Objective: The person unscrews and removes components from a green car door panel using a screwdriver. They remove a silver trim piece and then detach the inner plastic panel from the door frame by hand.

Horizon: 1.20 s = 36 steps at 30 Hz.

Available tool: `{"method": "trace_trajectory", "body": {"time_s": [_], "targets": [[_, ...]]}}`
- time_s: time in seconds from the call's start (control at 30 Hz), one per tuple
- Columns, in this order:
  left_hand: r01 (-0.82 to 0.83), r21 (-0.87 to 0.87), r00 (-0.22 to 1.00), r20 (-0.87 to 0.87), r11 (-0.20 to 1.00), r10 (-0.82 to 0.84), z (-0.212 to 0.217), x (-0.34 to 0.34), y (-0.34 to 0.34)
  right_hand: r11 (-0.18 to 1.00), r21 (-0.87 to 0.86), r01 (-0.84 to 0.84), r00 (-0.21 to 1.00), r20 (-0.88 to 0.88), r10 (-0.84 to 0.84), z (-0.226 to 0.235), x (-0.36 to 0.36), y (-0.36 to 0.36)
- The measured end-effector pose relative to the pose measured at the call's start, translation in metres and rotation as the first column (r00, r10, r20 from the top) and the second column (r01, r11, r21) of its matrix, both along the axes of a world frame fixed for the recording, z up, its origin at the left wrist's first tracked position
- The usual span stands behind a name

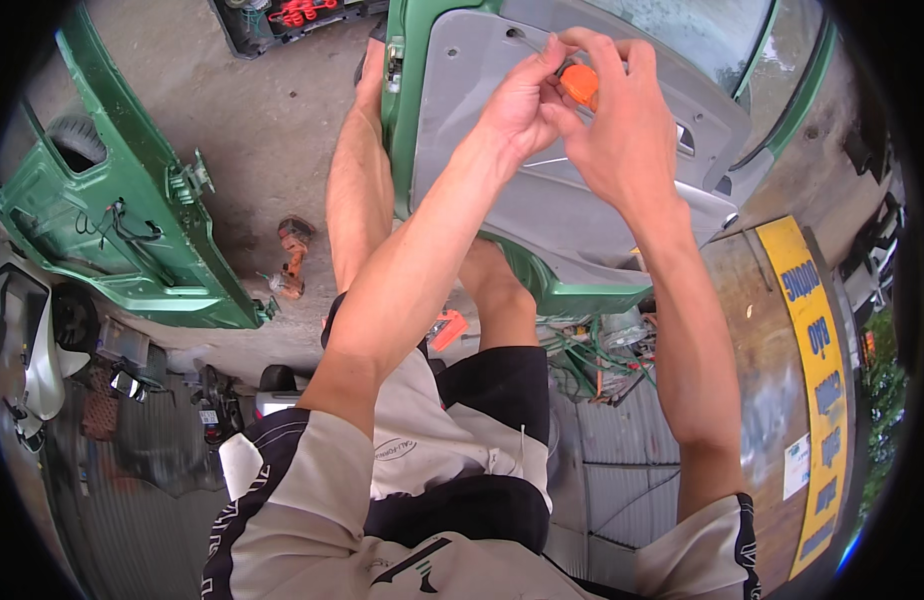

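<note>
Both my hands are raised in front of the grey inner panel (462,110) of a green car door (412,60). My right hand (627,130) curls its fingers and thumb around an orange round-ended object (579,85); its kind does not show. Close against it, my left hand (527,100) has its thumb raised and its fingers bent in a pinch. Whatever lies between those fingers is mostly hidden. A hole (515,34) shows in the panel just beyond my left thumb.
Another green door (132,230) stands at the left. An orange-and-black cordless drill (293,257) rests on the concrete floor near my leg. An open toolbox (247,35) lies at the far side. Green cords (592,360) and a brown board with a yellow strip (797,290) are to the right.
</note>
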State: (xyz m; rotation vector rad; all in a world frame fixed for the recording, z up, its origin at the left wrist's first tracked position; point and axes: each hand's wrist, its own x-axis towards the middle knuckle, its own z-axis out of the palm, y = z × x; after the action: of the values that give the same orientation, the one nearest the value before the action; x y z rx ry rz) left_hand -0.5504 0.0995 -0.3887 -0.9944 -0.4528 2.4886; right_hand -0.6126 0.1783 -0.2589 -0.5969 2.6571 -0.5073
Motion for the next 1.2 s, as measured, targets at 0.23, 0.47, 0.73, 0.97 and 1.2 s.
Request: {"method": "trace_trajectory", "body": {"time_s": [0.23,0.47,0.73,0.97,1.2], "targets": [[-0.125,0.074,0.992,0.017,0.989,0.124,0.003,0.001,-0.006,0.907,0.284,0.310,0.887,0.257,-0.384,0.004,0.000,-0.014],[-0.025,0.036,0.999,0.022,0.999,0.024,0.001,0.003,-0.005,0.996,0.083,0.037,0.995,0.089,-0.044,-0.009,0.003,0.002],[0.035,-0.136,0.995,0.097,0.990,-0.022,0.020,-0.002,-0.011,0.924,0.037,0.381,0.913,0.147,-0.382,-0.003,0.009,-0.001],[0.240,-0.219,0.957,0.219,0.946,-0.192,0.016,0.003,-0.021,0.974,-0.122,0.191,0.979,0.097,-0.180,-0.016,0.047,-0.012],[0.421,-0.299,0.871,0.397,0.856,-0.290,-0.009,-0.005,-0.034,0.886,-0.181,0.427,0.904,0.111,-0.413,-0.015,0.060,-0.029]]}}
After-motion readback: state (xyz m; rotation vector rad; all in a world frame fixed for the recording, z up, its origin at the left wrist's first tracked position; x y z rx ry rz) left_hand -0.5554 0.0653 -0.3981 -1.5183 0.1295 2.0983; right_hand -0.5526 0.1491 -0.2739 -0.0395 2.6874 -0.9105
